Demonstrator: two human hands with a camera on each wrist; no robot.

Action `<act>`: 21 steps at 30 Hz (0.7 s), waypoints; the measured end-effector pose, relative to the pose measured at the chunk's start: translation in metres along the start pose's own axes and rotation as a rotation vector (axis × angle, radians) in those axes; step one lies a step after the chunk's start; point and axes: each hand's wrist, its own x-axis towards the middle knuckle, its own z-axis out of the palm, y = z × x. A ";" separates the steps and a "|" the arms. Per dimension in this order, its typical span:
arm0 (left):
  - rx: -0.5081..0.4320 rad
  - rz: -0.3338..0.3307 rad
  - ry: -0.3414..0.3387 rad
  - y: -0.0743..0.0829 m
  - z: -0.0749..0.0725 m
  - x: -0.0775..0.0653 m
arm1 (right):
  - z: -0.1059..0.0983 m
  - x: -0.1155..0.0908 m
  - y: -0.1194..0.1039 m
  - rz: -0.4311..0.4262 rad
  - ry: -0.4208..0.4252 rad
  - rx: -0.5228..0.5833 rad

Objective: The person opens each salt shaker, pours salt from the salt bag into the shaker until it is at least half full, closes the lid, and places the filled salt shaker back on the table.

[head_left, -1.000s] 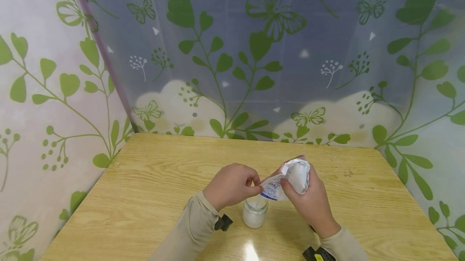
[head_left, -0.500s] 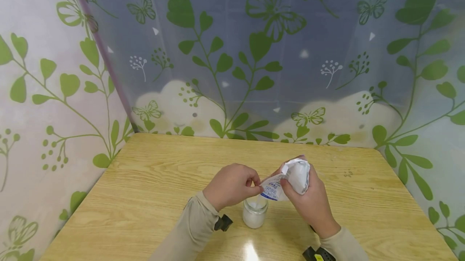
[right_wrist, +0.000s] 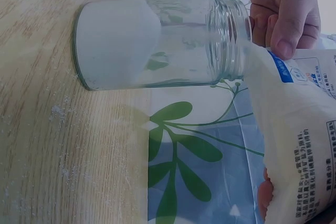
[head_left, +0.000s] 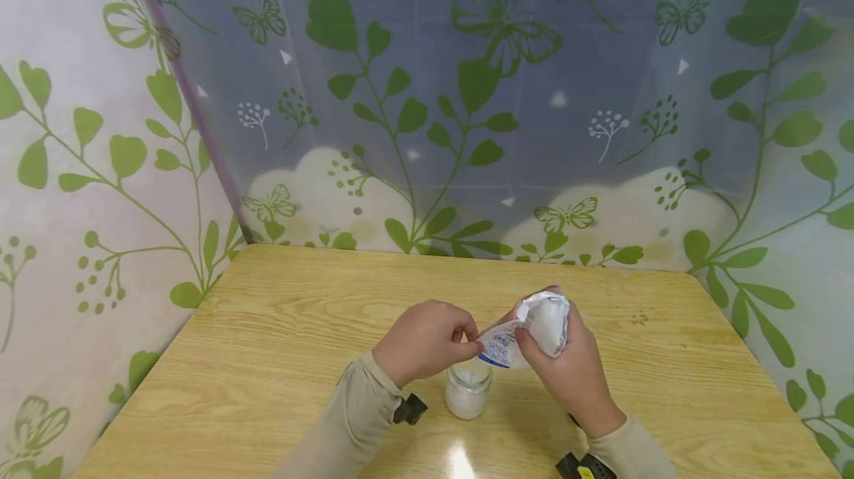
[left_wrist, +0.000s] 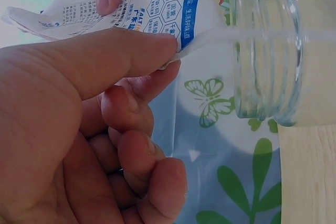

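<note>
A white printed bag of salt (head_left: 497, 345) is tilted over a glass jar (head_left: 468, 394). My right hand (head_left: 574, 368) grips the bag's body, thumb on its near side. Between thumb and forefinger my left hand (head_left: 430, 338) pinches the bag's blue-edged corner; its other fingers curl below, as the left wrist view shows. A thin white stream of salt (left_wrist: 220, 39) runs from that corner into the jar's mouth. In the right wrist view, a sloped heap of salt (right_wrist: 115, 40) fills roughly half of the upright jar. The bag hides part of my right fingers.
The jar stands on a wood-grain table (head_left: 300, 316). Spilled white grains (right_wrist: 60, 111) lie on the table near the jar. A curtain with green leaves and butterflies (head_left: 427, 130) hangs behind and at both sides of the table.
</note>
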 end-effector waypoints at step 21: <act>0.002 0.016 0.007 0.000 0.000 0.000 | 0.000 0.000 -0.001 -0.002 0.009 -0.020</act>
